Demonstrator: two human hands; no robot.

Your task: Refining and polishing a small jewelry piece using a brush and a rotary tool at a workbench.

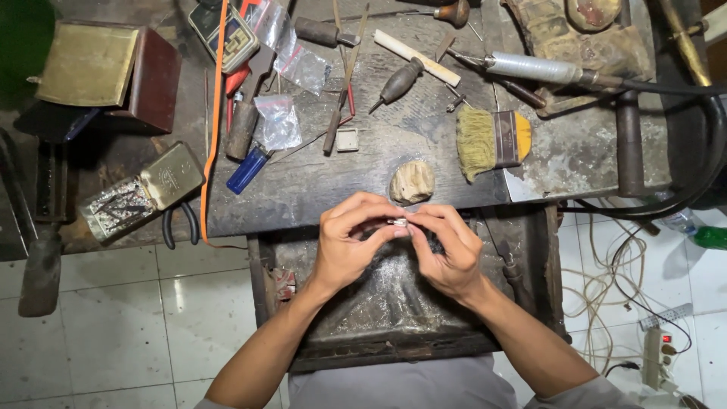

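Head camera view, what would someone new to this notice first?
First, the two hands meeting at the centre: the left hand and right hand pinch a small silvery piece between their fingertips, above a dark tray. Just beyond them on the worn bench sits a pale lump, with a yellow-handled brush to its right among scattered hand tools.

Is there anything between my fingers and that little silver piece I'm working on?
Nothing visible. Both the left hand and right hand pinch the small silver piece directly with bare fingertips, above the open drawer.
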